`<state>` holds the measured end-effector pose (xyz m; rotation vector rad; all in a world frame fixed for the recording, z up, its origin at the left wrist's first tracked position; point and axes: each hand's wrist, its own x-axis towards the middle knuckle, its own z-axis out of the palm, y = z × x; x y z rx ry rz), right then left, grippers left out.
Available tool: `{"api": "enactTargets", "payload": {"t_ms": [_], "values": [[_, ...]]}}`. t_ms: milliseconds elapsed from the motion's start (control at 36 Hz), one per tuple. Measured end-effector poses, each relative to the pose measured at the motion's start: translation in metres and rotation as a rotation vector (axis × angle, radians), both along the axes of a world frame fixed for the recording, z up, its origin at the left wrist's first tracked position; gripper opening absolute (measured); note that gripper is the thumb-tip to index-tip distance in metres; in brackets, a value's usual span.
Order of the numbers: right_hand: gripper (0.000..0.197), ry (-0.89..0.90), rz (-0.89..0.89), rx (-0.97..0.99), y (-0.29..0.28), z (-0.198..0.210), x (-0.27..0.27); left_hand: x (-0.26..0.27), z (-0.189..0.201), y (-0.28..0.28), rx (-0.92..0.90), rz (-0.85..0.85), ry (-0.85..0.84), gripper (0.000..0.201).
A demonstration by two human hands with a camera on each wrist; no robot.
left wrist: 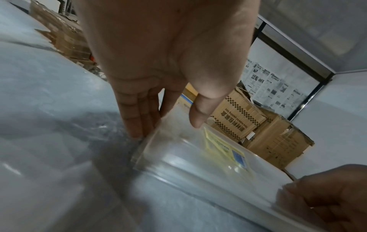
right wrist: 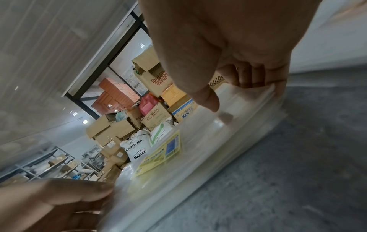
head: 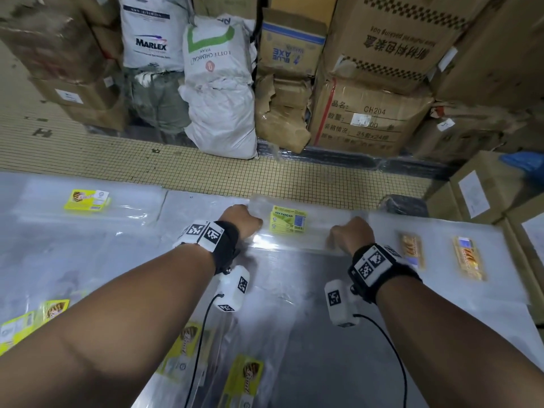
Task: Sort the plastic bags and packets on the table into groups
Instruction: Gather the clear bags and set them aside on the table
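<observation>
Left hand (head: 241, 220) and right hand (head: 350, 234) each gripped an end of the clear stack (head: 312, 228) with the green label (head: 288, 221), on the table (head: 309, 334).

Near packets (head: 244, 381) are running off the bottom edge, partly hiding behind the forearms; the far-right orange labels (head: 468, 257) are blurring past reading.
</observation>
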<state>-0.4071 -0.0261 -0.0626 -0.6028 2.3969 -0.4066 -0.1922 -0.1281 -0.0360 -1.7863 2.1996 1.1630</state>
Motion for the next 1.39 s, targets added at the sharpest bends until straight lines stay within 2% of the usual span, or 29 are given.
{"api": "enactTargets", "payload": {"t_ms": [56,139,194,306,389,472,556,667,778,889,972,1000,1250,1333,1389], "values": [[0.047,0.010,-0.024,-0.051,0.002,0.005,0.002,0.006,0.005,-0.001,-0.023,-0.015,0.003,0.023],[0.056,0.061,-0.037,-0.118,0.007,0.013,0.009,0.017,0.012,-0.003,-0.061,-0.014,-0.008,0.041],[0.055,0.096,-0.022,-0.166,0.010,0.017,0.016,0.026,0.019,-0.002,-0.073,-0.013,0.010,0.044],[0.050,0.126,0.039,-0.257,0.016,0.028,0.036,0.049,0.033,0.003,-0.030,0.023,0.131,0.037],[0.046,0.098,0.100,-0.310,0.021,0.037,0.053,0.070,0.041,0.006,0.009,0.059,0.250,0.012],[0.042,0.073,0.204,-0.325,0.028,0.047,0.072,0.088,0.049,0.011,0.010,0.069,0.316,0.003],[0.038,0.046,0.282,-0.316,0.038,0.054,0.092,0.103,0.057,0.022,-0.006,0.066,0.357,0.007],[0.030,0.010,0.339,-0.287,0.057,0.053,0.122,0.123,0.055,0.039,-0.046,-0.013,0.306,0.003],[0.032,0.018,0.347,-0.179,0.081,0.037,0.146,0.142,0.039,0.055,-0.022,-0.110,0.240,0.022],[0.047,0.028,0.291,0.009,0.105,0.012,0.161,0.158,0.026,0.071,0.006,-0.161,0.197,0.033],[0.075,0.070,0.239,0.151,0.122,-0.003,0.171,0.168,0.021,0.084,0.017,-0.169,0.184,0.031],[0.079,0.091,0.223,0.172,0.127,-0.007,0.174,0.171,0.020,0.089,0.017,-0.166,0.181,0.031],[0.055,0.107,0.165,0.113,0.146,-0.018,0.180,0.194,0.006,0.134,0.013,-0.037,0.265,0.020],[0.050,0.071,0.114,0.060,0.145,-0.021,0.180,0.201,0.002,0.147,0.025,-0.017,0.258,0.017],[0.054,0.073,0.081,0.035,0.144,-0.022,0.183,0.205,-0.001,0.154,0.000,-0.004,0.270,0.016]]}}
